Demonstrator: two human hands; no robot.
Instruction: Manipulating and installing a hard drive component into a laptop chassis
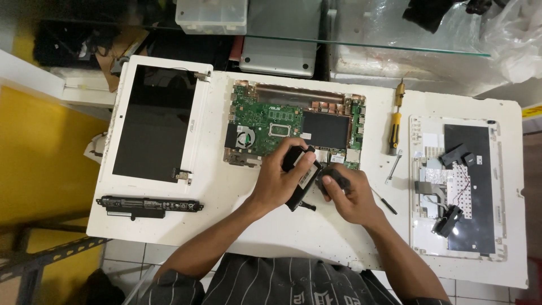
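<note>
White worktable (169,220): a black hard drive (302,178) is gripped tight by both left hand (278,182) and right hand (345,195), best kept steady.

Head view: left hand (276,179) grips a black hard drive (300,178) tilted on edge, just below the green motherboard (282,121). Right hand (347,192) closed on a small black part (334,179) touching the drive's right side. White table (316,231) also holds detached laptop screen (153,121) at left, long black battery (149,204) below it, yellow-handled screwdriver (394,129), white keyboard cover (460,186) at right.
</note>
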